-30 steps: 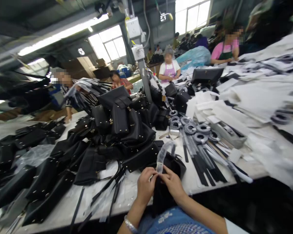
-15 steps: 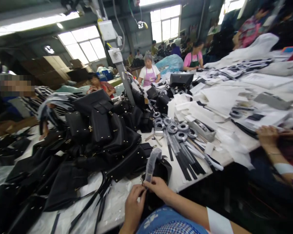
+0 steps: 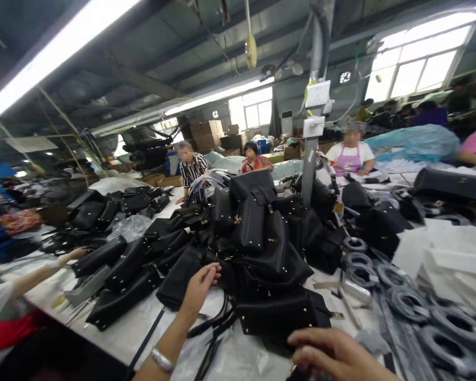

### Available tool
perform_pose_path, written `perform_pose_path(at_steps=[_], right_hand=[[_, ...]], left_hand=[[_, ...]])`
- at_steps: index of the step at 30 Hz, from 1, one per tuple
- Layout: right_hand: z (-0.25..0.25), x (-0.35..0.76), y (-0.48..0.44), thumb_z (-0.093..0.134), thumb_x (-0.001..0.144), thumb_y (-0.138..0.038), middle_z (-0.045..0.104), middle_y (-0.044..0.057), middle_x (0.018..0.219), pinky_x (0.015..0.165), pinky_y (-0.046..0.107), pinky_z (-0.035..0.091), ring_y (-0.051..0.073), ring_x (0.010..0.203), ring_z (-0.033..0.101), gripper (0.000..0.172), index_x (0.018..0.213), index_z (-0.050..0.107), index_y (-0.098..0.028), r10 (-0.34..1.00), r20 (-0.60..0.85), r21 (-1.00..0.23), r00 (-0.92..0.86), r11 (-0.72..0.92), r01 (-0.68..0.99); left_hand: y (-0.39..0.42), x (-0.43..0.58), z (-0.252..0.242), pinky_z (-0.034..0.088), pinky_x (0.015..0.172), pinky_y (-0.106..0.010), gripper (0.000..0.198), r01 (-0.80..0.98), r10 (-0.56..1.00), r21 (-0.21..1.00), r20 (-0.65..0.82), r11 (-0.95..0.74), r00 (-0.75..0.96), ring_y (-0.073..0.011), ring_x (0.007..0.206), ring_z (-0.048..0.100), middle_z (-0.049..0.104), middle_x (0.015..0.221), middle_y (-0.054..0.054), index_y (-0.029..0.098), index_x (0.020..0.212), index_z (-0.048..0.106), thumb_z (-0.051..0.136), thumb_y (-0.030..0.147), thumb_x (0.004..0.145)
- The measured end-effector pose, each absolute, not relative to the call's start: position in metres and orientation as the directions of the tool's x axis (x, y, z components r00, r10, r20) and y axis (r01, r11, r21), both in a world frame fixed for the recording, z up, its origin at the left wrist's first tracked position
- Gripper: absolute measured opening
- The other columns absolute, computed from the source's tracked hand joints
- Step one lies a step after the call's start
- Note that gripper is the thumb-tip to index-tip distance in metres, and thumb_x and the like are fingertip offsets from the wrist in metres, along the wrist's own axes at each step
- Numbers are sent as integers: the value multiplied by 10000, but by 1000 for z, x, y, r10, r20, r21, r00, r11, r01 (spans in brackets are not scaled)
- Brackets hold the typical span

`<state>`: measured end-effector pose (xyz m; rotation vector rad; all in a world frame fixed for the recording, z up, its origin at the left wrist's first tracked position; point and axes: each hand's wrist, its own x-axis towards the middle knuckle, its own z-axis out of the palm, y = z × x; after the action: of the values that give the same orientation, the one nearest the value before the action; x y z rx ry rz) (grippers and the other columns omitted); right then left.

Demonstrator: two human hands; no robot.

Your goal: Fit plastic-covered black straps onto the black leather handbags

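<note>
My left hand [image 3: 200, 286], with a metal bracelet at the wrist, reaches over the table beside a black handbag [image 3: 180, 278] in the pile. Its fingers are stretched forward with the thumb close to them, and nothing shows in them. Black straps [image 3: 214, 323] lie just below that hand. My right hand [image 3: 329, 349] is low at the front, fingers loosely bent and apart from the thumb, near another black handbag [image 3: 277, 312] with gold studs. What lies under the right palm is mostly hidden. A piece of clear plastic wrap [image 3: 373, 343] shows beside it.
Coiled grey wrapped straps [image 3: 406, 301] and white sheets [image 3: 456, 259] lie at right. A metal post [image 3: 310, 164] rises behind the bag pile. At left, another person's hand [image 3: 76, 254] touches black bags. Several people sit or stand across the table.
The view has swung left. My hands, earlier together at a plastic-wrapped strap on a black bag, have come apart; the left now reaches toward the pile and the right is off the strap.
</note>
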<state>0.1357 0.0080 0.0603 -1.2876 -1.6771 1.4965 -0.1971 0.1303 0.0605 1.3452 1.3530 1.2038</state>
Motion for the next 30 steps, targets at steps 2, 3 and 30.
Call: perform_pose_path(at_steps=[2, 3, 30], right_hand=[[85, 115, 54, 580, 840, -516, 748, 72, 977, 797, 347, 524, 266, 903, 682, 398, 1133, 716, -285, 921, -82, -970, -381, 14, 243], [95, 103, 78, 588, 847, -504, 745, 72, 1001, 829, 356, 523, 268, 933, 679, 393, 1140, 712, -273, 930, -23, -972, -367, 66, 227], [226, -147, 615, 543, 841, -631, 371, 215, 1492, 1166, 399, 239, 293, 1402, 320, 865, 1432, 378, -21, 708, 490, -84, -509, 619, 781]], left_hand=[[165, -222, 76, 505, 907, -384, 487, 90, 994, 994, 68, -60, -82, -234, 997, 655, 689, 1140, -141, 136, 1108, 672, 595, 532, 834], [183, -233, 81, 491, 938, -398, 490, 44, 994, 997, 65, -61, -88, -240, 1024, 650, 681, 1161, -147, 134, 1111, 668, 585, 536, 842], [595, -329, 114, 301, 1139, -386, 932, -635, 967, 768, -218, 88, -130, -280, 1414, 322, 324, 1525, -205, 161, 1465, 301, 423, 770, 770]])
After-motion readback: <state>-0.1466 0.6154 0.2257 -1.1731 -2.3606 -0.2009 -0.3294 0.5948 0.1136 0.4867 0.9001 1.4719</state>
